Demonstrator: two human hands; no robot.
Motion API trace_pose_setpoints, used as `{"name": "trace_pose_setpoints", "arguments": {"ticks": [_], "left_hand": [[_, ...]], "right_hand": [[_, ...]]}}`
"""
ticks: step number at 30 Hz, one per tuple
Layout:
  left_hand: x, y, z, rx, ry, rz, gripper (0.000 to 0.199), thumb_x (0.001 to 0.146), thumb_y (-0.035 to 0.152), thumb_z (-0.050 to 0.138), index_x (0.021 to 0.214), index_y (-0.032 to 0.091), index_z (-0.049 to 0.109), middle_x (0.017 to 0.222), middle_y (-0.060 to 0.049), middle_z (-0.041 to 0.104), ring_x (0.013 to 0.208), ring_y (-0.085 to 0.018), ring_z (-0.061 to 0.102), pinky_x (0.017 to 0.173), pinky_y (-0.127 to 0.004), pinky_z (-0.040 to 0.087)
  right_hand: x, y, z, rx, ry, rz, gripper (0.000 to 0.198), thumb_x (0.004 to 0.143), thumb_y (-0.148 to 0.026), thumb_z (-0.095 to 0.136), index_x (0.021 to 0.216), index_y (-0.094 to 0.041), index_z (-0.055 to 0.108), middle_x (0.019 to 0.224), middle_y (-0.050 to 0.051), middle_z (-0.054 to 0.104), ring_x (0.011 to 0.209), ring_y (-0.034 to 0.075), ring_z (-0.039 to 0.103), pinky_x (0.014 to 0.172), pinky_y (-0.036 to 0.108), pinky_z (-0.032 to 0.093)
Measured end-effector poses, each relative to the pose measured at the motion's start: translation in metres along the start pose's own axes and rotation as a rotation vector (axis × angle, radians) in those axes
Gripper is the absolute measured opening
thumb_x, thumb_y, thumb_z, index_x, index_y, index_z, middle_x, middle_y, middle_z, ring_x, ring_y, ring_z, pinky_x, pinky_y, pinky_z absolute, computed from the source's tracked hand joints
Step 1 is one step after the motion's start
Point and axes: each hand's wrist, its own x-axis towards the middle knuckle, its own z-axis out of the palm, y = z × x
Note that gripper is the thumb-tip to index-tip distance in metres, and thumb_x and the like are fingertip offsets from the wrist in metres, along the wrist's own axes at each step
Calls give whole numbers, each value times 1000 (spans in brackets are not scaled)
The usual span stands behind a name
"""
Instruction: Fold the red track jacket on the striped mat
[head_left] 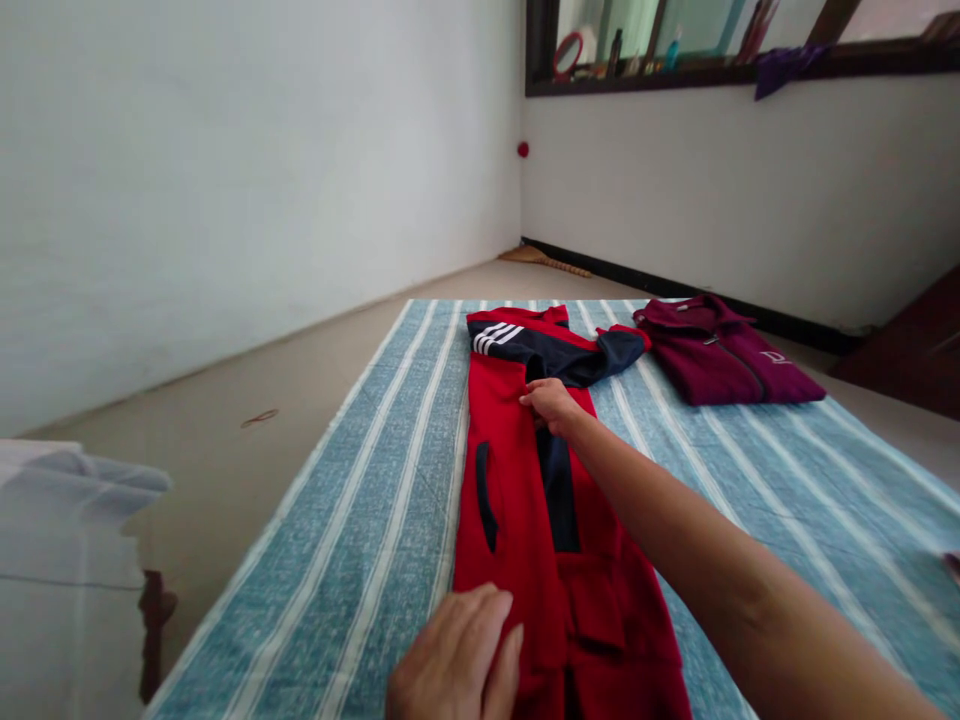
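Observation:
A red jacket [517, 470] with navy shoulders and white stripes lies lengthwise on a blue-and-white striped cloth [360, 520]. Its sides are folded inward along the middle. My right hand [551, 402] reaches far forward and pinches the red fabric near the navy chest part. My left hand [457, 660] rests flat, fingers together, on the jacket's near left edge at the bottom of the view.
A folded maroon zip jacket [720, 352] lies at the cloth's far right. Bare floor [247, 440] runs along the left, with white walls behind. A window ledge [720, 70] with small items sits high at the back. Pale folded fabric [60, 540] is at the left edge.

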Motion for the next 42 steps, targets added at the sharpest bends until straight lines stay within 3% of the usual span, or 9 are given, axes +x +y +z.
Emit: {"name": "trace_pose_setpoints", "arguments": {"ticks": [3, 7, 10, 13, 17, 23, 27, 33, 42], "left_hand": [[21, -7, 8, 235, -165, 39, 43, 84, 26, 56, 124, 10, 52, 130, -19, 57, 123, -31, 51, 95, -43, 50], [12, -13, 28, 395, -319, 151, 63, 79, 43, 58, 133, 13, 47, 138, -16, 51, 124, -31, 51, 88, -42, 53], [4, -15, 33, 433, -316, 192, 63, 78, 46, 57, 131, 14, 50, 135, -14, 54, 121, -29, 54, 87, -39, 53], [4, -15, 33, 452, -283, 211, 60, 78, 48, 54, 126, 12, 54, 131, -13, 58, 116, -27, 58, 85, -39, 53], [4, -13, 37, 471, -242, 173, 58, 78, 45, 52, 125, 12, 55, 128, -13, 60, 112, -27, 60, 83, -40, 54], [7, -22, 30, 310, -224, 177, 41, 85, 41, 51, 116, 17, 61, 121, -11, 65, 106, -25, 64, 80, -37, 56], [35, -51, 40, 220, -120, -74, 34, 92, 26, 41, 117, 11, 59, 122, -15, 64, 116, -23, 58, 95, -36, 50], [63, -78, 72, 308, -535, -280, 64, 93, 48, 33, 138, 3, 41, 145, -22, 38, 136, -32, 35, 105, -54, 35], [68, -75, 65, 396, -686, -310, 61, 88, 35, 40, 141, 6, 37, 150, -19, 29, 139, -29, 29, 108, -53, 29]], "right_hand": [[-3, 3, -2, -96, 10, -20, 29, 93, -33, 56, 115, -15, 56, 107, 6, 61, 86, 16, 62, 72, 34, 55], [-8, 1, -5, -262, 73, -89, 14, 89, -18, 57, 102, -13, 60, 83, 3, 64, 67, 14, 63, 61, 28, 52], [-26, -3, 0, -391, 198, -203, 21, 82, -8, 57, 102, -14, 61, 90, 9, 65, 84, 23, 65, 73, 34, 51], [-53, 4, 16, -562, 257, -434, 30, 85, -12, 53, 113, -17, 57, 115, 14, 60, 112, 29, 54, 94, 42, 41], [-71, 34, 38, -1026, 28, -885, 41, 91, -32, 50, 127, -13, 52, 133, 18, 51, 129, 32, 41, 106, 47, 32], [-53, 61, 38, -1148, -6, -792, 61, 95, -44, 39, 142, -5, 37, 149, 22, 30, 140, 33, 23, 113, 48, 21], [-51, 62, 37, -1148, 11, -823, 61, 95, -43, 41, 142, -5, 37, 149, 22, 32, 140, 33, 24, 113, 48, 22], [-44, 66, 30, -1107, 30, -891, 45, 95, -24, 39, 137, -10, 44, 145, 18, 40, 137, 27, 33, 111, 44, 28], [-104, 45, 17, -1098, 65, -905, 20, 86, -14, 46, 97, -14, 62, 101, 12, 64, 100, 23, 58, 96, 39, 43]]}}
